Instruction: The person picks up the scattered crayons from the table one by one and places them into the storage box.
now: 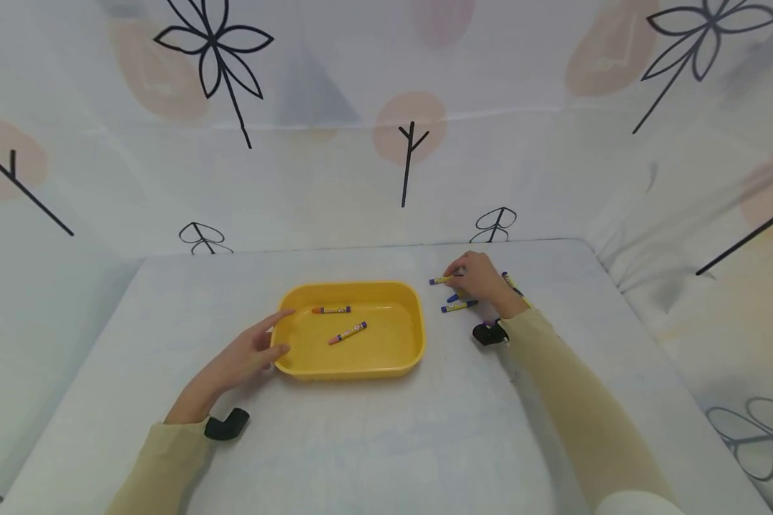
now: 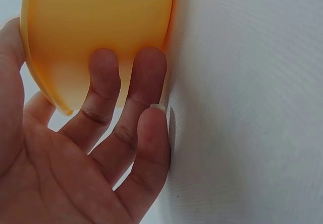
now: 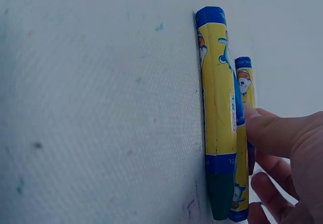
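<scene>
A yellow tray point(image 1: 348, 373) lies on the table with an orange crayon point(image 1: 332, 310) and a pinkish-orange crayon point(image 1: 348, 333) inside. My left hand point(image 1: 248, 360) holds its left end: thumb and a finger come over the rim, while other fingers lie against the outer wall in the left wrist view. Right of the tray, my right hand point(image 1: 478, 277) pinches a yellow-wrapped crayon point(image 3: 245, 82) between thumb and fingers, its far part hidden by them. Closer in lie a dark green crayon point(image 3: 219, 93) and a blue-ended crayon point(image 1: 453, 297), side by side.
More crayons point(image 1: 511, 281) lie beyond my right wrist, partly covered by it. The white table point(image 1: 373, 443) meets a patterned cloth backdrop point(image 1: 335, 186) at its far edge. Black wrist cameras point(image 1: 227, 425) hang below both sleeves.
</scene>
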### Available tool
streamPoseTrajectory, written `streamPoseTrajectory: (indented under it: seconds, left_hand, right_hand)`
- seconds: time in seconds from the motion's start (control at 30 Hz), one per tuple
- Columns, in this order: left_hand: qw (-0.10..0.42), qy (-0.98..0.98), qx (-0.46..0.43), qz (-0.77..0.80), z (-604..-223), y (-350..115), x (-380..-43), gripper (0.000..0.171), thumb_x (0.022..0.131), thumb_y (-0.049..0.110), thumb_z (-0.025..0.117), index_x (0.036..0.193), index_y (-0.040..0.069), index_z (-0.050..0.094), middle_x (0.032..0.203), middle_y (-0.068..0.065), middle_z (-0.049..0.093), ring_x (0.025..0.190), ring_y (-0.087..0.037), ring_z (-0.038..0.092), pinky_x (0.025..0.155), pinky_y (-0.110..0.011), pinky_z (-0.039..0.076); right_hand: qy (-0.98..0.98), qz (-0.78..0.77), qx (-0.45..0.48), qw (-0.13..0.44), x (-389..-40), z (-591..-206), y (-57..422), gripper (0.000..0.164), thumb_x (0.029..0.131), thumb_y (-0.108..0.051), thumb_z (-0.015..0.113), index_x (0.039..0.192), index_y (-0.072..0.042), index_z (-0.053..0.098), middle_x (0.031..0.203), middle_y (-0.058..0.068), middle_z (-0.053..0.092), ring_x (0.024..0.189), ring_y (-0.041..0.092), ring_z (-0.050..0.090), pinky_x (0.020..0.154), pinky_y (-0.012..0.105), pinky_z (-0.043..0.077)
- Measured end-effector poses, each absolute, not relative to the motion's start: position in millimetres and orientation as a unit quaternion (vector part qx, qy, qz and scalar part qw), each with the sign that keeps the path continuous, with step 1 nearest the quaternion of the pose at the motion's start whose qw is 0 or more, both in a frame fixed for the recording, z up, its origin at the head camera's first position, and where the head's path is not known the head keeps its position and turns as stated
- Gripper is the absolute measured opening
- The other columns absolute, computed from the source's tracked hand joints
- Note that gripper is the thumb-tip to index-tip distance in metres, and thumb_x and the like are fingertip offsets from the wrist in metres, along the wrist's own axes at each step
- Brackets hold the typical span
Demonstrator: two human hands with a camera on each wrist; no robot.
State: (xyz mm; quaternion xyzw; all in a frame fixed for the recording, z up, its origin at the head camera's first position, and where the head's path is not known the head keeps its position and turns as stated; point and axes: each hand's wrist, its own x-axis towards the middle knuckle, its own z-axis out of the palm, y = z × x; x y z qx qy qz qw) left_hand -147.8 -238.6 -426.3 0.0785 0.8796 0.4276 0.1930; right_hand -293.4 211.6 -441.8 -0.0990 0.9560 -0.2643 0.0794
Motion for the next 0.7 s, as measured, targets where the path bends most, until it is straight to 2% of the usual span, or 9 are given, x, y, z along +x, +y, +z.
streamPoseTrajectory:
  seconds: [0.1, 0.2, 0.33, 0.47, 0.7]
  left_hand:
    - [0.192, 0.879, 0.08, 0.428, -426, -238, -148, 0.067, 0.099, 0.029, 0.063, 0.157, 0.024, 0.03, 0.111, -0.014, 0.06, 0.079, -0.023, 0.056, 0.07, -0.036, 0.048]
    - [0.193, 0.881, 0.078, 0.425, -426, -237, -148, 0.067, 0.099, 0.029, 0.063, 0.157, 0.024, 0.03, 0.114, -0.015, 0.06, 0.081, -0.023, 0.057, 0.071, -0.035, 0.048]
    - [0.194, 0.882, 0.076, 0.422, -428, -237, -148, 0.067, 0.099, 0.03, 0.063, 0.157, 0.024, 0.03, 0.122, -0.017, 0.059, 0.085, -0.022, 0.058, 0.073, -0.035, 0.049]
    - [0.192, 0.884, 0.076, 0.419, -429, -237, -148, 0.066, 0.099, 0.029, 0.063, 0.157, 0.025, 0.031, 0.121, -0.017, 0.059, 0.085, -0.023, 0.058, 0.073, -0.035, 0.049]
    - [0.187, 0.886, 0.086, 0.415, -427, -238, -147, 0.066, 0.099, 0.028, 0.062, 0.157, 0.025, 0.03, 0.113, -0.015, 0.06, 0.081, -0.025, 0.057, 0.072, -0.037, 0.048]
  right_hand:
    - [0.957, -0.262, -0.098, 0.08, -293, -441, 211, 0.019, 0.092, -0.016, 0.072, 0.108, -0.007, 0.074, 0.117, 0.014, 0.058, 0.109, 0.032, 0.05, 0.101, 0.049, 0.038]
    - [0.958, -0.256, -0.103, 0.081, -292, -441, 212, 0.019, 0.092, -0.017, 0.071, 0.108, -0.007, 0.074, 0.115, 0.014, 0.059, 0.107, 0.031, 0.051, 0.099, 0.05, 0.039]
    - [0.954, -0.271, -0.091, 0.087, -289, -438, 214, 0.019, 0.093, -0.019, 0.071, 0.108, -0.008, 0.073, 0.113, 0.012, 0.061, 0.102, 0.029, 0.053, 0.093, 0.047, 0.043]
    - [0.945, -0.303, -0.077, 0.098, -285, -433, 216, 0.019, 0.094, -0.019, 0.069, 0.11, -0.009, 0.071, 0.113, 0.011, 0.064, 0.099, 0.028, 0.057, 0.087, 0.044, 0.047]
    - [0.941, -0.311, -0.101, 0.085, -279, -420, 212, 0.019, 0.096, -0.021, 0.068, 0.11, -0.01, 0.07, 0.112, 0.009, 0.067, 0.101, 0.028, 0.058, 0.09, 0.045, 0.048]
